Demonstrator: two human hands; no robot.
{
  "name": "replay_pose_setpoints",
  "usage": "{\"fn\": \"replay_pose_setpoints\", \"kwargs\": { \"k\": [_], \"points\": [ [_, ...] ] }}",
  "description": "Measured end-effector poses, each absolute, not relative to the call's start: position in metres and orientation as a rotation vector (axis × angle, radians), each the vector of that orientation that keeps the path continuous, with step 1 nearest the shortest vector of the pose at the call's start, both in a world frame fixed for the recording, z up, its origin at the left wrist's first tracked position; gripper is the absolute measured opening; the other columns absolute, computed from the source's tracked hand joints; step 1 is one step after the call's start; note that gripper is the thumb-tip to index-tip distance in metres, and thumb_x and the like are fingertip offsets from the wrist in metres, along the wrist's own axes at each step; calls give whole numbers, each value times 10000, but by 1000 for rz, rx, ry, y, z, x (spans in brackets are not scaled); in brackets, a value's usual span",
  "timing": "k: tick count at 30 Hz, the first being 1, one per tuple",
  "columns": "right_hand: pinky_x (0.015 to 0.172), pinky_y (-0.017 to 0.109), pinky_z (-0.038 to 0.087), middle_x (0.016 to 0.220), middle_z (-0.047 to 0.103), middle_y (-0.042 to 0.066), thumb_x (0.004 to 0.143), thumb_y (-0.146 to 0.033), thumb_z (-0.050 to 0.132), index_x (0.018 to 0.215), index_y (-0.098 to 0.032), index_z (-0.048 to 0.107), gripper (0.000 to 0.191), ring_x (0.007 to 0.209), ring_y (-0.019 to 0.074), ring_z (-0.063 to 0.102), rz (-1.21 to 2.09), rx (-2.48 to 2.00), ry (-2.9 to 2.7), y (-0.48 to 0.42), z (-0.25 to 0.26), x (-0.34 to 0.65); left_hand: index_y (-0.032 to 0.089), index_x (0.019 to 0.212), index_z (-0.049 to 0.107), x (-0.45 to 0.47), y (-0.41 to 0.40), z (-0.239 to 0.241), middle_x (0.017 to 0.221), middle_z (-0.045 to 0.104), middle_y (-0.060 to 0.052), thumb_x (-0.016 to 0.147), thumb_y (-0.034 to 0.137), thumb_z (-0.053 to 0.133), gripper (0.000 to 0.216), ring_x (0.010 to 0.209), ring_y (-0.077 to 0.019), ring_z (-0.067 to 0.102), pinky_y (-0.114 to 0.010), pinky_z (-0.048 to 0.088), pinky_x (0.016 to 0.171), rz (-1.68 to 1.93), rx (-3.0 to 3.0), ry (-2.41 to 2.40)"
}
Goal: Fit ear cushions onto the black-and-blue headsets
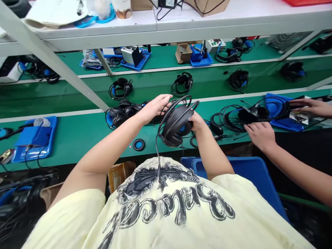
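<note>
While the headphones (173, 125) are gripped above the counter (103, 150) by the right hand (197, 121), whether the left hand (155, 108) is closed cannot be told. They look light, and are best held by the hard cups, not the floppy cord (159, 165).

Black headset (171, 129), blue inside, raised at green bench (74, 135); cable (157, 147) dangling.

On the workbench (77, 135), a tray (53, 132) lies left of an ear cushion (139, 149), with piled headsets (118, 116) behind that cushion; farther back, spaced headsets line the conveyor belt (153, 86); a bin (256, 174) sits before the workbench, right
</note>
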State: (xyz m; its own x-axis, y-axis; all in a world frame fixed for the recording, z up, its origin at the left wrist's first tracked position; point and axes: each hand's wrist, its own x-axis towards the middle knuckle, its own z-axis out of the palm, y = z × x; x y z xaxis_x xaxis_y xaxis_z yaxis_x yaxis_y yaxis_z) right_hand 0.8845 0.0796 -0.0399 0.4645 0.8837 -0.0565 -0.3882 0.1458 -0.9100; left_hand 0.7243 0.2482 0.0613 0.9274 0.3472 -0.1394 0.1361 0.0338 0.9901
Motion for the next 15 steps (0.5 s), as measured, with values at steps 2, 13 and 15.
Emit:
{"fn": "replay_pose_setpoints", "kwargs": {
  "k": [2, 13, 15],
  "points": [
    [744, 362, 586, 857, 739, -11, 513, -248, 764, 915, -237, 655, 417, 766, 216, 682, 786, -1078, -417, 54, -51, 922, 244, 1238, 615, 725, 259, 47, 1131, 686, -61, 854, 611, 640, 531, 1006, -191, 683, -300, 521, 838, 237, 1530, 542],
    [743, 442, 528, 944, 700, 169, 920, -174, 270, 677, -134, 484, 327, 682, 101, 644, 593, -1379, 236, -19, -105, 1098, 186, 1136, 621, 644, 276, -90, 1061, 749, -90, 854, 441, 564, 384, 926, -229, 728, -330, 553, 809, -237, 1856, 937],
    [703, 494, 517, 1034, 675, 256, 927, -180, 230, 659, -86, 498, 390, 737, 123, 674, 639, -1409, 312, -13, -121, 1100, 179, 1131, 627, 625, 273, -116, 1022, 749, -92, 881, 388, 555, 334, 958, -246, 716, -348, 551, 852, -353, 1947, 1034]
  ]
}}
